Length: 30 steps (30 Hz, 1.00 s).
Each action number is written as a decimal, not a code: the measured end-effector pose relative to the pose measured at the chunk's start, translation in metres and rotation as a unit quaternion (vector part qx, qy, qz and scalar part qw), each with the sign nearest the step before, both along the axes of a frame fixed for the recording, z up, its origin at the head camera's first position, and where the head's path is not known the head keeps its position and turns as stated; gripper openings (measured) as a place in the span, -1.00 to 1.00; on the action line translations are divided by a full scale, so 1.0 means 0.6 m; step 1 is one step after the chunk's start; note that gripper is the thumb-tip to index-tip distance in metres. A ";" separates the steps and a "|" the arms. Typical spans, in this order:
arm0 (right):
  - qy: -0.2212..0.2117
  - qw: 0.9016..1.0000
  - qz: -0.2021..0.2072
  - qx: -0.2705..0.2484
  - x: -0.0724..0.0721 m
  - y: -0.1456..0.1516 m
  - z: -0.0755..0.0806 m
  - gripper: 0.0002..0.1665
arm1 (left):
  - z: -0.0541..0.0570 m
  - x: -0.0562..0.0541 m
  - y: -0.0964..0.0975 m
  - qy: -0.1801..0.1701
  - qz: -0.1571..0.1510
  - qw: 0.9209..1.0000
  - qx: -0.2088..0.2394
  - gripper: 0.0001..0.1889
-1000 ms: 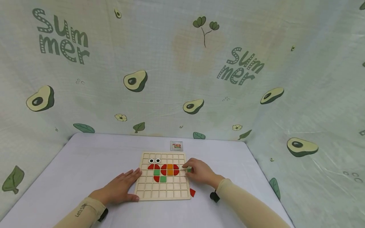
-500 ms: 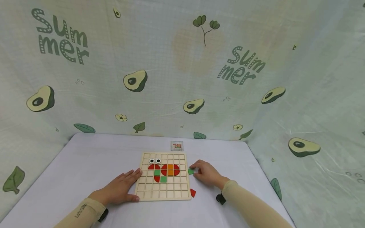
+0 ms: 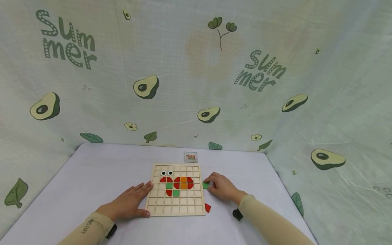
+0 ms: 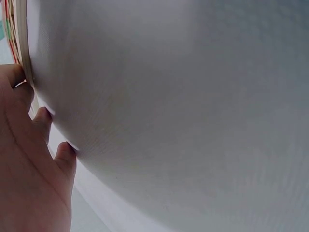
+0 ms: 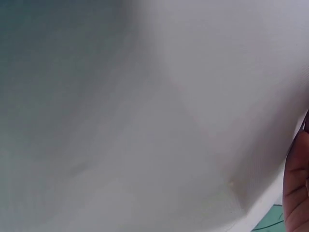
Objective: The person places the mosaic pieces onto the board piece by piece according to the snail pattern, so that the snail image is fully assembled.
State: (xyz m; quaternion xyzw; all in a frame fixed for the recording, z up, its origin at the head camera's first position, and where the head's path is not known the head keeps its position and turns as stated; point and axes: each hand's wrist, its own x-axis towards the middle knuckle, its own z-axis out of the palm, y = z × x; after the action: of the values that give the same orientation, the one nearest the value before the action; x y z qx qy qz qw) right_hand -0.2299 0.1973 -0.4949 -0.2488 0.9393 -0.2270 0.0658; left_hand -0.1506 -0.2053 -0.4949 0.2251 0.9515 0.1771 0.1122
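In the head view a wooden grid board [image 3: 175,210] lies on the table. Red quarter-round tiles [image 3: 190,185], orange square tiles [image 3: 183,185], green square tiles [image 3: 176,193] and two eye tiles [image 3: 163,173] sit in its cells. My left hand [image 3: 128,201] rests with fingers spread at the board's left edge; the left wrist view shows its fingertips [image 4: 63,152] along the board and tablecloth. To the right of the board, my right hand [image 3: 222,188] pinches a loose green square tile [image 3: 205,185] between thumb and forefinger. In the right wrist view only some fingers [image 5: 297,191] show.
A loose red tile [image 3: 208,208] lies by the board's lower right edge. Behind the board is a small picture card [image 3: 191,157]. A printed cloth [image 3: 177,51] hangs around the white-covered table [image 3: 113,156].
My right hand has drawn back from the board's right edge to the green tile beside it and now pinches that tile. My left hand has stayed put.
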 end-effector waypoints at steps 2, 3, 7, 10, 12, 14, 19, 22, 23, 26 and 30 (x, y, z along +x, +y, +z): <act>0.006 1.000 0.005 0.003 0.000 0.000 0.000 -0.71 | 0.000 0.000 0.001 -0.001 0.002 1.000 -0.001 0.13; 0.008 1.000 0.006 0.005 0.000 -0.001 0.000 -0.71 | 0.000 -0.001 0.001 -0.002 0.003 1.000 -0.001 0.13; 0.017 1.000 0.010 0.010 0.000 -0.003 0.000 -0.74 | -0.001 -0.001 0.002 -0.007 0.010 1.000 -0.010 0.13; 0.019 1.000 0.011 0.013 0.002 -0.003 0.002 -0.74 | -0.001 0.000 0.001 -0.007 0.009 1.000 -0.011 0.14; 0.021 1.000 0.012 0.016 0.003 -0.003 0.003 -0.74 | -0.001 -0.001 0.001 -0.006 0.006 1.000 -0.010 0.13; 0.024 0.999 0.014 0.018 0.004 -0.003 0.004 -0.74 | -0.001 -0.001 0.001 -0.005 0.004 1.000 -0.010 0.13; 0.034 0.999 0.019 0.019 0.003 0.000 0.002 -0.74 | 0.001 -0.001 0.001 -0.004 0.002 1.000 -0.007 0.14; 0.034 0.999 0.018 0.018 0.003 0.003 0.000 -0.73 | 0.002 -0.001 0.002 -0.004 0.002 1.000 -0.003 0.14; 0.033 0.999 0.016 0.018 0.002 0.004 -0.001 -0.72 | 0.002 0.000 0.002 -0.005 0.003 1.000 -0.004 0.14; 0.027 0.999 0.010 0.017 0.003 0.006 0.000 -0.71 | 0.002 -0.001 0.002 -0.006 0.004 1.000 -0.003 0.14; 0.020 1.000 0.000 0.016 0.005 0.009 0.001 -0.71 | 0.001 0.000 0.002 -0.007 0.007 1.000 -0.007 0.13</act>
State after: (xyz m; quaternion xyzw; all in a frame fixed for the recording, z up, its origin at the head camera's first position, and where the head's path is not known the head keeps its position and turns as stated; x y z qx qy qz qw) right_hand -0.2271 0.2025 -0.4940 -0.2522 0.9439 -0.2069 0.0509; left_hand -0.1508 -0.2042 -0.4942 0.2162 0.9535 0.1727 0.1193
